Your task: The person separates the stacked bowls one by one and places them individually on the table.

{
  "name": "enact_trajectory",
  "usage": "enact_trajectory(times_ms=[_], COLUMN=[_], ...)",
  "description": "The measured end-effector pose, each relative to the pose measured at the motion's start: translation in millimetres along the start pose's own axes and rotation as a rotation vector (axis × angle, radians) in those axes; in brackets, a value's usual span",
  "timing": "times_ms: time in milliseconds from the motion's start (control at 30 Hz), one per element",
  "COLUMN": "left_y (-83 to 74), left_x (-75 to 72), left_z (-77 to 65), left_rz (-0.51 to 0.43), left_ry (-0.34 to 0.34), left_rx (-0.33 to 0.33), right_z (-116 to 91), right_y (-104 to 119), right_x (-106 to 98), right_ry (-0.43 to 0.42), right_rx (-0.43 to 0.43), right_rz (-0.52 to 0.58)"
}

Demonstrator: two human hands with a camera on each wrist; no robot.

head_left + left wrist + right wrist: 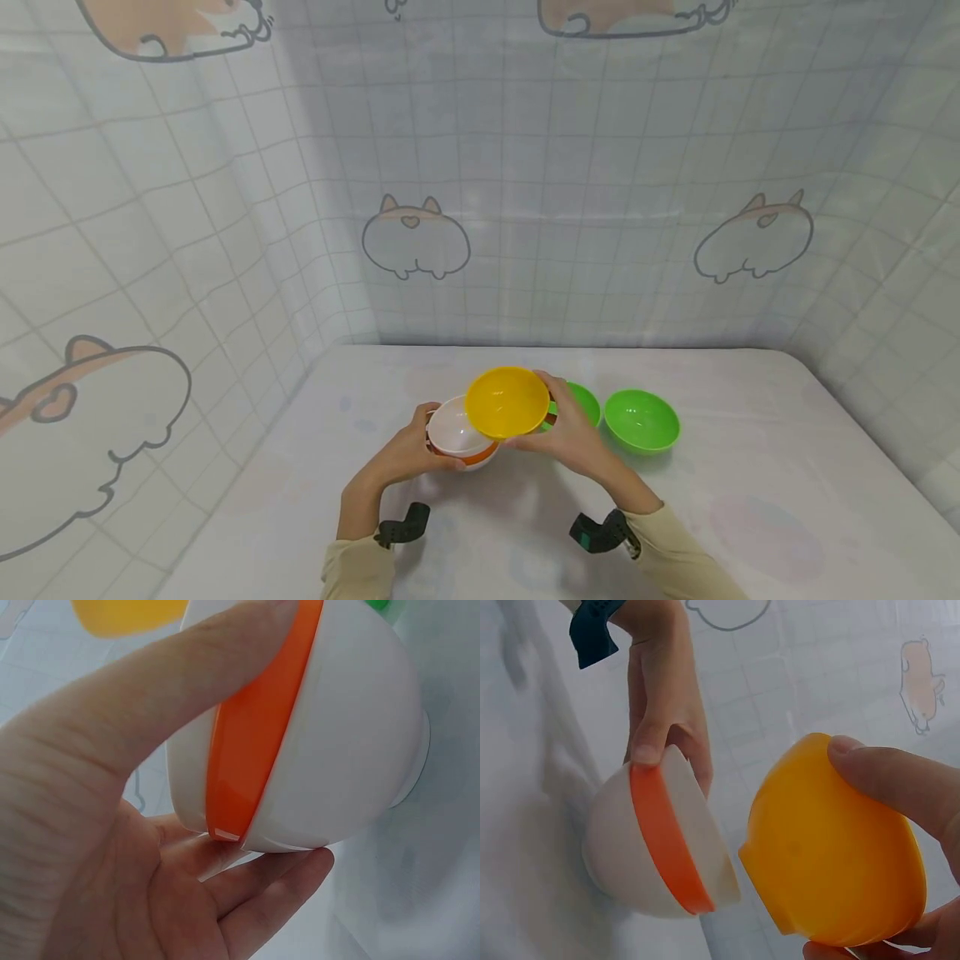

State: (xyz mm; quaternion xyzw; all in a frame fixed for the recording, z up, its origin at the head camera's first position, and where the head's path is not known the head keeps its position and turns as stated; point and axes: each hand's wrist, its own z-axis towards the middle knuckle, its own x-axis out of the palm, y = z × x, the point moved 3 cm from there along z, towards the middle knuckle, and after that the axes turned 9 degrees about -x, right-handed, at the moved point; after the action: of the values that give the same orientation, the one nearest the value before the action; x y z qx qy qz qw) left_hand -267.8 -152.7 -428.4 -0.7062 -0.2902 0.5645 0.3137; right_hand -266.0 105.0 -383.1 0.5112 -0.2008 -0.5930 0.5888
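My left hand [405,450] grips a stack of nested bowls at its side, thumb near the rims and fingers round the far side. In it a white bowl [453,427] sits inside an orange bowl [660,832], which sits in a larger white bowl [360,727]. With my right hand [576,435] I hold a yellow bowl [507,403] by its rim and underside. That bowl is raised and tilted, overlapping the stack's right edge in the head view; the right wrist view shows a gap between them.
Two green bowls stand on the white-covered table to the right: one green bowl [587,403] is partly behind my right hand, the other green bowl [642,421] is farther right. A gridded curtain [585,167] with cartoon animals surrounds the table's back and sides.
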Motion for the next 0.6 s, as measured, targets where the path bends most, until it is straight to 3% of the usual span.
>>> enact_trajectory(times_ms=[233,433,600], left_y=[-0.6,0.5,0.6], left_x=[0.4,-0.3,-0.3], left_z=[-0.7,0.7,0.7], left_rz=[0.010,-0.004,0.003], left_ry=[-0.006,0.008,0.006], left_rx=[-0.023,0.001,0.008], right_z=[-13,-25,-35], right_y=[-5,-11,-16], right_x=[-9,-14,-19], right_ry=[-0.011,-0.015,-0.016], right_rx=[0.035,0.046,0.074], right_rz=[-0.027,-0.071,-0.032])
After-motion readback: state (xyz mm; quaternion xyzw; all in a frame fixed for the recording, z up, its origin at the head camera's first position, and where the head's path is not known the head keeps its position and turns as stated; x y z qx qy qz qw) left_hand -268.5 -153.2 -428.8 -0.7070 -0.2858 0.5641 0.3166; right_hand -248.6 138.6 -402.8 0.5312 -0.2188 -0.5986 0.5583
